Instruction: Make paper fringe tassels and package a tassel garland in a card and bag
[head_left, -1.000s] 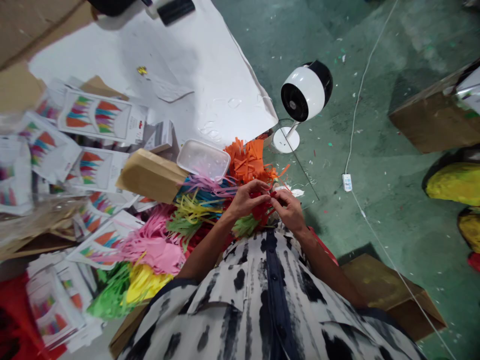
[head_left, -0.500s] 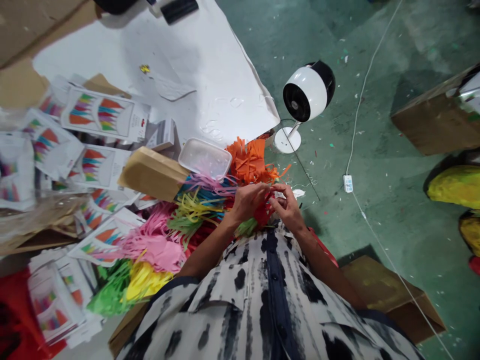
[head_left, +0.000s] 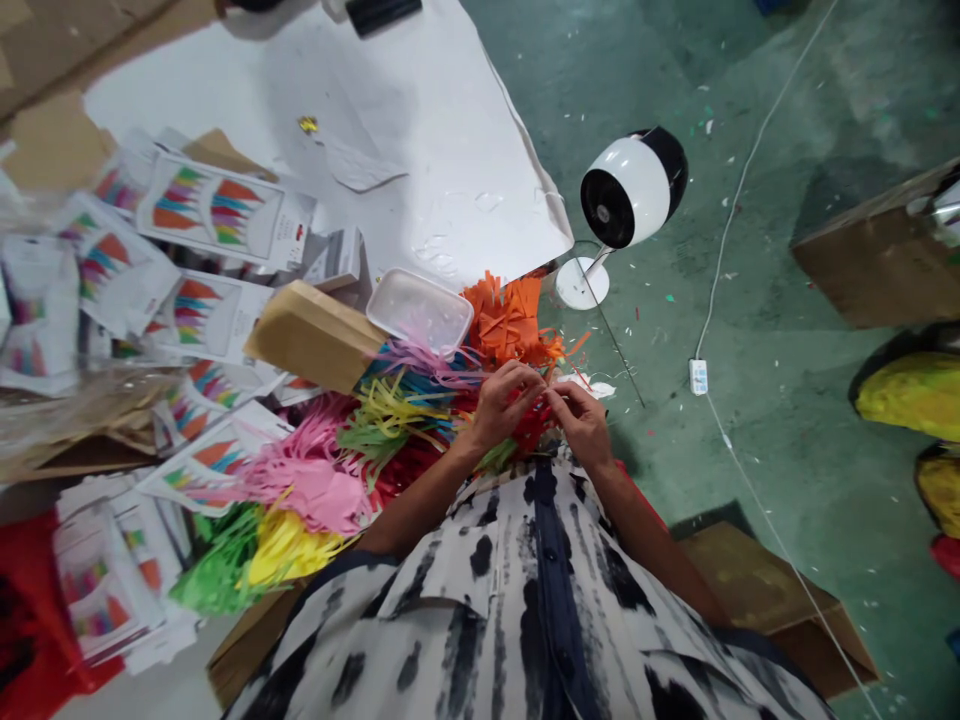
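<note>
The tub [head_left: 421,308] sits near the corner of the desk [head_left: 480,190]. To its right and nearer the person, the left hand [head_left: 508,400] and the right hand [head_left: 581,415] meet at the fingertips, both pinched on red fringe [head_left: 532,428]. Most of the fringe hangs below the fingers, just in front of the body and on the near right side of the tub; the exact point of the grip is too small to make out.

Orange fringe [head_left: 510,320] lies just right of the tub, beyond the left hand. Purple fringe [head_left: 435,360] runs along the tub's near side, with light yellow strips [head_left: 397,405] a little nearer.

A carton [head_left: 319,335] is just left of the tub, and packs [head_left: 217,215] with coloured prints lie farther left. Pink fringe [head_left: 311,490], yellow fringe [head_left: 289,550] and green fringe [head_left: 221,565] lie left of the tub and nearer the person.

Well right of the tub, a fan [head_left: 634,195] stands on the floor [head_left: 780,430]; farther right lies a power strip [head_left: 698,377].
</note>
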